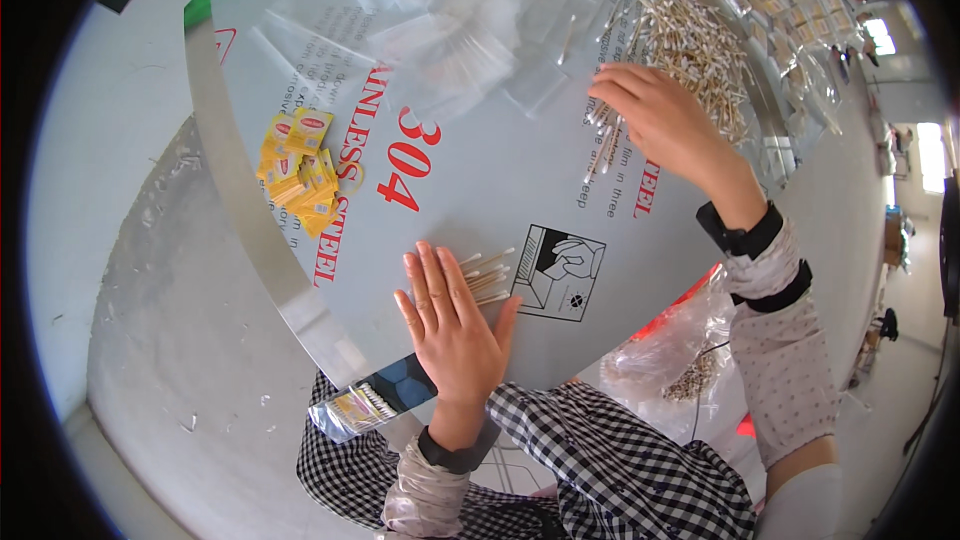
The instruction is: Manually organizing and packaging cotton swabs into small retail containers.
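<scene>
My left hand (455,325) lies flat on the table, fingers stretched and thumb apart. Beside and partly under it is a small bunch of wooden-stick cotton swabs (488,276). My right hand (655,115) reaches to the near-left edge of a large loose pile of cotton swabs (690,35), its fingers extended and slightly bent over the sticks. Several swabs (603,145) stick out below its fingers. The thumb of this hand is hidden, and no swab shows clearly gripped in it.
Clear plastic bags (450,30) lie at the far middle, a heap of yellow printed cards (300,175) at the left. A filled swab pack (352,412) sits by the near edge. A plastic bag with swabs (690,375) is below right; more packs (795,5) lie far right.
</scene>
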The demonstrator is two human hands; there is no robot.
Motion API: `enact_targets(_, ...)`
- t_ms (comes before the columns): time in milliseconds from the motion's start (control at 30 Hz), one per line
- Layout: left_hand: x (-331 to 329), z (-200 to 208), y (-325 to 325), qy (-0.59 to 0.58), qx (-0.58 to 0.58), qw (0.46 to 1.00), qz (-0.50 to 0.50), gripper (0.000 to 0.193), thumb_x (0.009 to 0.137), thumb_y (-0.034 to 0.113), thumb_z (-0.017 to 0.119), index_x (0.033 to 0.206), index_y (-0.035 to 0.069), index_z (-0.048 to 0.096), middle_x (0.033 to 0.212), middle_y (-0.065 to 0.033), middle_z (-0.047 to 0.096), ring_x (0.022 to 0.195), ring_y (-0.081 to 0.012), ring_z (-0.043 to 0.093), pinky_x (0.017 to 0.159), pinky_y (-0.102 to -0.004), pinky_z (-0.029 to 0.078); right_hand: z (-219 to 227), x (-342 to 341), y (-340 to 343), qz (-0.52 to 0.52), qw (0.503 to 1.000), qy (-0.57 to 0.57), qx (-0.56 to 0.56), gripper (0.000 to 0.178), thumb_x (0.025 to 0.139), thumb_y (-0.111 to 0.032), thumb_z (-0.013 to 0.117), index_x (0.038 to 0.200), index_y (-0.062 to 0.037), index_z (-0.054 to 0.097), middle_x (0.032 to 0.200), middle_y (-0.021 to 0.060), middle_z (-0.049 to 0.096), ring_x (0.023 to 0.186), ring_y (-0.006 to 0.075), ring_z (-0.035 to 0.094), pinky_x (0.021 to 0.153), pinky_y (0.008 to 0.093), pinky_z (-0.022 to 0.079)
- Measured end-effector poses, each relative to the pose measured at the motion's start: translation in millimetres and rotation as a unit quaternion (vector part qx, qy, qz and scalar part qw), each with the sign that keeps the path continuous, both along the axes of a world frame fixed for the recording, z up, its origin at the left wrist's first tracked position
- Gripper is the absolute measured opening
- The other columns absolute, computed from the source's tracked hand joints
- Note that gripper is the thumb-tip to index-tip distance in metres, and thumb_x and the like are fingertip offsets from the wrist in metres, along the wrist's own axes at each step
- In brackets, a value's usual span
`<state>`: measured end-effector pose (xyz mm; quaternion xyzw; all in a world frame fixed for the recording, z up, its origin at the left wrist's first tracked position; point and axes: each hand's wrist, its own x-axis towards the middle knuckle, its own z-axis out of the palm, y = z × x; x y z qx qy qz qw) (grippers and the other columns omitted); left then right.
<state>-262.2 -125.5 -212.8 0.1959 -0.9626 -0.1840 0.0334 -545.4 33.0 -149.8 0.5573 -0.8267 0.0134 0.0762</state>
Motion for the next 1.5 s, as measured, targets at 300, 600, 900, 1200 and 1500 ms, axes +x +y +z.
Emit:
enact_targets(300,-0.6,0.0,-0.8,0.004,0.004,1.0,-0.01,0.083,0.093,0.051,0.056,0.149,-0.006,0.032,0.158,-0.0202,0.029,0.149,-0.0336,0.022,0.119,-0.05,0.016,-8.6,-8.9,-12.6,-0.038,0.989,-0.14,-0.008,0.011,0.081,0.001,0.056,0.089,-0.0059,0.058,0.085,0.0073,0.058,0.083,0.0281,0.06,0.072,0.04,0.05)
enact_targets(600,1.8,-3.3,-1.4,0.018,0.031,0.999,-0.018,0.084,0.093,0.048,0.058,0.15,-0.005,0.028,0.158,-0.0213,0.027,0.149,-0.0358,0.02,0.119,-0.0524,0.014,15.1,22.5,9.9,-0.055,0.976,-0.205,0.045,0.023,0.08,0.004,0.06,0.1,-0.0073,0.063,0.096,0.0059,0.06,0.086,0.0265,0.062,0.073,0.037,0.05)
enact_targets(900,3.9,-4.3,-1.8,0.03,0.034,0.999,-0.018,0.084,0.091,0.047,0.06,0.15,-0.004,0.03,0.158,-0.0209,0.029,0.149,-0.0353,0.022,0.119,-0.0523,0.014,-0.9,43.0,9.2,-0.067,0.957,-0.281,-0.015,0.014,0.081,0.001,0.064,0.094,-0.0044,0.061,0.096,0.0076,0.059,0.088,0.0281,0.06,0.074,0.0381,0.05)
enact_targets(1200,16.0,-0.5,23.3,-0.002,0.052,0.998,0.036,0.086,0.091,0.05,0.058,0.151,-0.003,0.027,0.159,-0.0213,0.026,0.148,-0.0349,0.023,0.119,-0.0516,0.017,-29.8,134.5,-65.3,0.011,0.961,-0.252,-0.113,0.01,0.074,-0.003,0.064,0.081,-0.0039,0.057,0.083,0.0075,0.055,0.082,0.0268,0.057,0.071,0.0362,0.051)
enact_targets(1500,17.1,0.9,25.5,0.005,0.021,1.0,0.0,0.099,0.085,0.055,0.063,0.154,-0.001,0.019,0.161,-0.0203,0.018,0.151,-0.0346,0.014,0.121,-0.0532,0.011,-5.2,151.1,-41.3,-0.093,0.944,-0.26,-0.18,0.02,0.078,0.001,0.064,0.098,-0.0022,0.061,0.095,0.0104,0.063,0.089,0.0252,0.061,0.075,0.0359,0.05)
